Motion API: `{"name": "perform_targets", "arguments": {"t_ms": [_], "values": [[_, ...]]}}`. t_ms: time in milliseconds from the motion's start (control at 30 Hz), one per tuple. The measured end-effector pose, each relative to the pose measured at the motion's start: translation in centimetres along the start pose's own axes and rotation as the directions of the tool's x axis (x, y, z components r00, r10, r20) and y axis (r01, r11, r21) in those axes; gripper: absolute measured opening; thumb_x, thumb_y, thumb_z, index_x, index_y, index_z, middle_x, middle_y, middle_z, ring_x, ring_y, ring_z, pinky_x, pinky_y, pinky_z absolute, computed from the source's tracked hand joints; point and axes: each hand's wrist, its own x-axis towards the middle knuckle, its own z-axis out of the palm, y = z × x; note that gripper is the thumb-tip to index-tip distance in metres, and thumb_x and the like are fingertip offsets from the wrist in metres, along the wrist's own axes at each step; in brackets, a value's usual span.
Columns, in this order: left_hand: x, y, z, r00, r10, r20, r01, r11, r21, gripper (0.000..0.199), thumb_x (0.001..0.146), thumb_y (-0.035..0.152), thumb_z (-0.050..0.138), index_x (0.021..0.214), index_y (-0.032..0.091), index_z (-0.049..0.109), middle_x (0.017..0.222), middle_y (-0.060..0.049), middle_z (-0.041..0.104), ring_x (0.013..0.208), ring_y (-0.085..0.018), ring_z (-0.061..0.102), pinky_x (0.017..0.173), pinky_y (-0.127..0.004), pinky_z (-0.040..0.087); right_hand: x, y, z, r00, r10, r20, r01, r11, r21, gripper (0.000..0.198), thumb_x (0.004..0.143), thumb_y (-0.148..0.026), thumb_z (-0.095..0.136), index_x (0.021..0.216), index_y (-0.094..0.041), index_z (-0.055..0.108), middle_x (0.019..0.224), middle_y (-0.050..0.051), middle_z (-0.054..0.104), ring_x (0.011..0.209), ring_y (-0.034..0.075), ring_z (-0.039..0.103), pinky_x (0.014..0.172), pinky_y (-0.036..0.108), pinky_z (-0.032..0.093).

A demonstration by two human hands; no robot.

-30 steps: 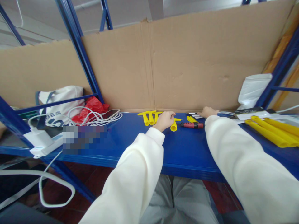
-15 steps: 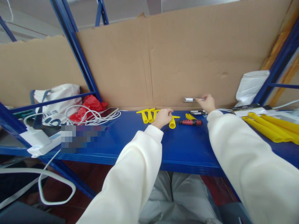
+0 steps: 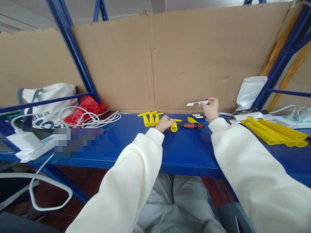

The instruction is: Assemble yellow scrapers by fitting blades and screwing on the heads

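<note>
My left hand [image 3: 165,124] is low over the blue shelf, its fingers bent and closed at the left end of a yellow T-shaped plastic piece [image 3: 174,127]. Part of that piece is hidden behind the fingertips. Between thumb and fingers, my right hand [image 3: 212,108] pinches a slim, flat white-and-dark strip [image 3: 194,104], held up in front of the cardboard. Several similar yellow T-shaped pieces [image 3: 152,120] stand just left of my left hand. Right of it lie a red-and-black screwdriver [image 3: 193,126] and small yellow parts [image 3: 191,120]. More flat strips [image 3: 198,116] lie beneath my right hand.
Long yellow tubes [image 3: 274,131] and a black-and-white package [image 3: 246,113] lie on the right. At left are coiled white cables [image 3: 97,120], a red plastic bag [image 3: 88,105], a cloth bag [image 3: 53,97] and a white power strip [image 3: 36,152]. A cardboard panel [image 3: 184,58] rises behind the shelf.
The view has shifted slightly, so everything sits further left. My left fingertips have lowered onto the yellow T-shaped piece. The strip in my right hand has turned and shows more of its face.
</note>
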Motion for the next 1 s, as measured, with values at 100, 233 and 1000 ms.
{"name": "perform_targets", "arguments": {"t_ms": [100,233,1000], "values": [[-0.5,0.1,0.0,0.997,-0.047,0.06,0.052,0.995,-0.086,0.04,0.086,0.04,0.062,0.116,0.015,0.054,0.079,-0.004,0.069,0.058,-0.015,0.065,0.043,-0.02,0.039,-1.1,-0.6,-0.8,0.983,0.179,-0.032,-0.165,0.952,0.258,0.069,0.077,-0.021,0.057,0.139,-0.014,0.027,0.117,0.014,0.053,0.095,0.019,0.064,0.077,0.03,0.054],[-1.4,0.8,-0.3,0.994,-0.075,0.084,0.088,0.982,-0.165,0.036,0.088,0.036,0.061,0.115,0.015,0.052,0.073,-0.002,0.065,0.053,-0.012,0.062,0.039,-0.018,0.035,-2.5,-1.3,-1.9,0.966,0.256,0.035,-0.246,0.872,0.423,0.057,0.072,-0.016,0.061,0.127,-0.014,0.044,0.112,0.012,0.06,0.089,0.019,0.066,0.077,0.03,0.055],[0.1,1.0,0.2,0.988,-0.124,-0.093,-0.007,0.563,-0.826,0.041,0.078,0.002,0.061,0.116,0.017,0.058,0.072,-0.001,0.063,0.059,-0.015,0.063,0.062,-0.026,0.05,-4.7,-3.5,-3.1,0.949,0.213,0.232,-0.312,0.736,0.601,0.018,0.082,-0.009,0.061,0.067,-0.018,0.056,0.065,-0.002,0.066,0.054,0.007,0.06,0.05,0.016,0.044]]}}
